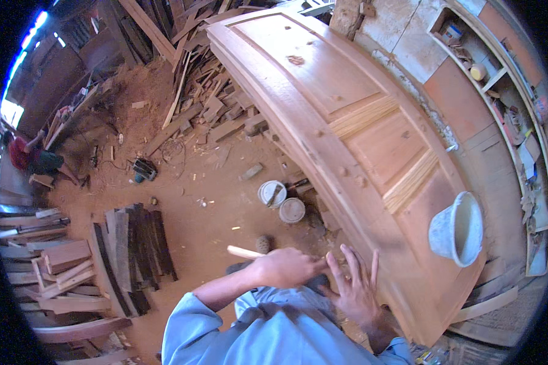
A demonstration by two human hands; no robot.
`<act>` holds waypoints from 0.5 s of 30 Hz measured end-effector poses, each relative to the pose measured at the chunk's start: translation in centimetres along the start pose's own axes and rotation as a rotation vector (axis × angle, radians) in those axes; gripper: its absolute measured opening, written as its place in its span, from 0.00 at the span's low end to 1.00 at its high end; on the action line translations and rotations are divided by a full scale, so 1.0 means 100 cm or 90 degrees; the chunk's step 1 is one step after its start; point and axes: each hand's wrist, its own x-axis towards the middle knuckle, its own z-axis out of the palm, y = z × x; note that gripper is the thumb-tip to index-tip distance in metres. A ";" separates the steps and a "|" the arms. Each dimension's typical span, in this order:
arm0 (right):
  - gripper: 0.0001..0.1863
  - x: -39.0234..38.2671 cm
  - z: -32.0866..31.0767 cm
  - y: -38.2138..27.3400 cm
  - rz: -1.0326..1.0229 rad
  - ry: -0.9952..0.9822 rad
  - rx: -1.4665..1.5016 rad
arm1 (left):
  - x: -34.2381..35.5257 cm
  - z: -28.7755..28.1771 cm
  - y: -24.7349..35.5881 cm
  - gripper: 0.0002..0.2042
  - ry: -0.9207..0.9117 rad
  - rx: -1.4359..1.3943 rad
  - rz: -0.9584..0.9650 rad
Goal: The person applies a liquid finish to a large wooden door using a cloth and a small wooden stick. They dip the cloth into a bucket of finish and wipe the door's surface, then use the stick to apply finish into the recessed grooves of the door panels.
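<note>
Pale wooden stick (pixel 243 252) is jutting from the left hand (pixel 289 267), low centre of view; left grip is curling closed around it, far end hidden by the hand. Right hand (pixel 356 285) is spreading its fingers, grip released, hovering over or touching the near long edge of a panelled wooden door (pixel 371 152); can't tell contact. Left fingertips are sitting just beside the right index finger, maybe touching. Door is lying face up, running from lower right to top centre. Whitish bucket (pixel 442 232) is standing on its near end. Two pale round containers (pixel 292 210) are sitting on the brown floor (pixel 207 173), left of door. Farther out: dark boards (pixel 128 255) are lying left, offcuts (pixel 222 112) are piling beyond, cluttered shelving (pixel 496 80) is lining the right, another person (pixel 30 155) is staying at far left.
</note>
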 end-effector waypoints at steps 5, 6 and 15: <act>0.44 -0.015 0.069 -0.026 0.160 -0.158 0.192 | -0.008 -0.002 -0.038 0.16 -0.094 0.048 0.075; 0.43 -0.016 0.079 -0.031 0.227 -0.146 0.231 | -0.003 -0.001 -0.043 0.17 -0.083 0.067 0.078; 0.34 0.008 0.137 0.020 0.585 0.259 0.324 | -0.006 -0.021 -0.057 0.23 0.373 -0.369 0.025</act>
